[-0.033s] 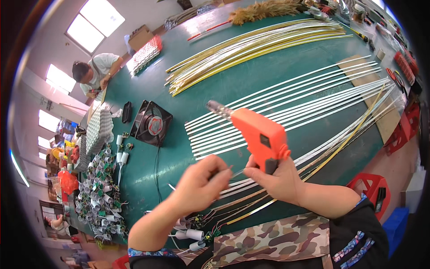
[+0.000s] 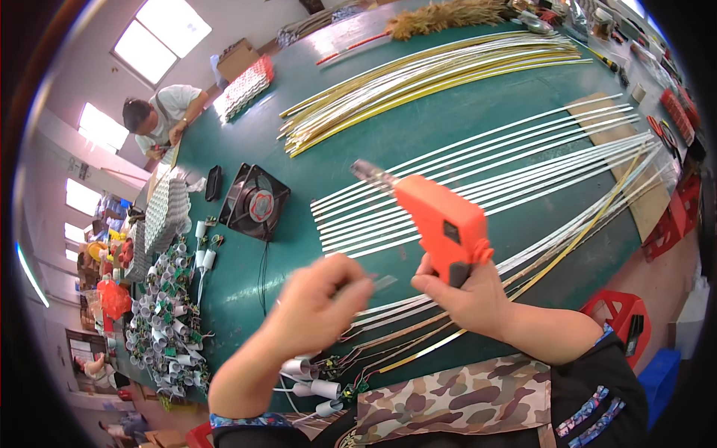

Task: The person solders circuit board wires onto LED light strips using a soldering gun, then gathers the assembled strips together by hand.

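My right hand [image 2: 470,295] is closed round the grip of an orange pistol-shaped torch [image 2: 441,216]. Its metal nozzle [image 2: 372,175] points up and left, over the ends of the white strips. To the left, my left hand [image 2: 317,302] is blurred, its fingers pinched together. A short clear tube-like piece [image 2: 385,282] sticks out from those fingertips. Below the hands runs a bundle of strips [image 2: 418,328], some with thin wires at their left ends. Near my left wrist lie white cylindrical lamp caps [image 2: 326,388] with small green circuit boards.
White strips [image 2: 463,187] lie in rows on the green table [image 2: 358,138], with yellowish strips [image 2: 426,82] behind. A black fan [image 2: 255,203] stands left of them. A heap of lamp caps [image 2: 164,321] covers the left edge. Another person [image 2: 160,119] sits far left.
My left hand has drawn a little left, away from my right hand, and more of the clear piece shows. The torch has shifted slightly right.
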Action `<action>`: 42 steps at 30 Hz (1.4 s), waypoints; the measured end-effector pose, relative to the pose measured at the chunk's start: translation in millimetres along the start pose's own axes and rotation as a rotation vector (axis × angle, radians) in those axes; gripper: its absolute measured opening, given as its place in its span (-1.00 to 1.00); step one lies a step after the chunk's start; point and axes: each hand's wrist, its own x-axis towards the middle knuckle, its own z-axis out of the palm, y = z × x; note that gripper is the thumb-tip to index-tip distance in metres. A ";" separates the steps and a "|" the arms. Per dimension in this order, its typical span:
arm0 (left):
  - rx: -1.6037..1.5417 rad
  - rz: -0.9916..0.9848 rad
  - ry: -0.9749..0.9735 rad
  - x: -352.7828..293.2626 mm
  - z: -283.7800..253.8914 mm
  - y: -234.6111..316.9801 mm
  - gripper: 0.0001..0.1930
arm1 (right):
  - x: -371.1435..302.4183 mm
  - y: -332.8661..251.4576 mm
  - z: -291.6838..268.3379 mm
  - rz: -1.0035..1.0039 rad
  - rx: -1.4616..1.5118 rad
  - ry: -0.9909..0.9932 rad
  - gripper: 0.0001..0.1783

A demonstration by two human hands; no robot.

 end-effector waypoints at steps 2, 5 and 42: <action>0.118 0.072 0.244 -16.0 -40.6 18.3 -0.89 | 1.9 -0.3 -6.8 -0.024 -0.047 0.007 -0.87; 0.367 0.164 0.511 -38.9 -90.2 34.5 -0.96 | 4.6 0.5 -12.4 -0.005 0.041 -0.012 -0.55; -0.001 -0.519 -0.112 46.9 -51.5 -118.9 -0.80 | 11.0 20.4 12.1 -0.052 -0.414 -0.324 -0.48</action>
